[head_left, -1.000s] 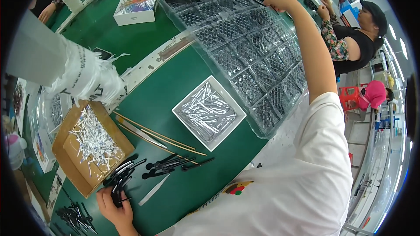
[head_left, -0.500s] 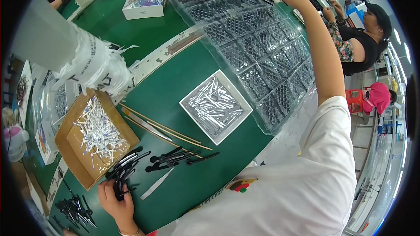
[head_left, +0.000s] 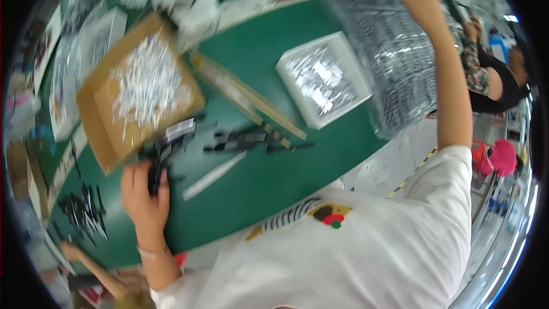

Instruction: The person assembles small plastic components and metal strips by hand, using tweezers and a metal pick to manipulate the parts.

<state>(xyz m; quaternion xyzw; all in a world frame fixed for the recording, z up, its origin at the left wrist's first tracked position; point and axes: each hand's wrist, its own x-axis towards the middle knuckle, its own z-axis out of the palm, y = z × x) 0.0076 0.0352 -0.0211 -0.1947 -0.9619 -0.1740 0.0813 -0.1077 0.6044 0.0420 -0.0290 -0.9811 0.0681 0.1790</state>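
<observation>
My left hand [head_left: 146, 197] is closed around a bunch of black stick-like parts [head_left: 154, 177] at the table's left, by the near corner of a brown cardboard box. Motion blur hides their exact kind. More black parts [head_left: 240, 139] lie loose to the right, with a white flat strip [head_left: 214, 177] in front of them. My right hand [head_left: 417, 0] is stretched far right, over the clear plastic compartment tray [head_left: 394, 51]. Its thumb and fingers look slightly apart, and I see nothing between them.
The cardboard box [head_left: 97, 91] holds many thin white pieces; a white box [head_left: 361, 87] holds silvery strips. Thin wooden sticks [head_left: 251, 103] lie between them. Another black pile [head_left: 83, 212] is at far left, near a co-worker's hand [head_left: 71, 252]. Another person [head_left: 497, 74] sits at right.
The view has shifted, so the table things appear higher and further right, and blurred. My right hand's pinch has loosened over the tray. My left hand keeps its bunch. A co-worker's arm shows at lower left.
</observation>
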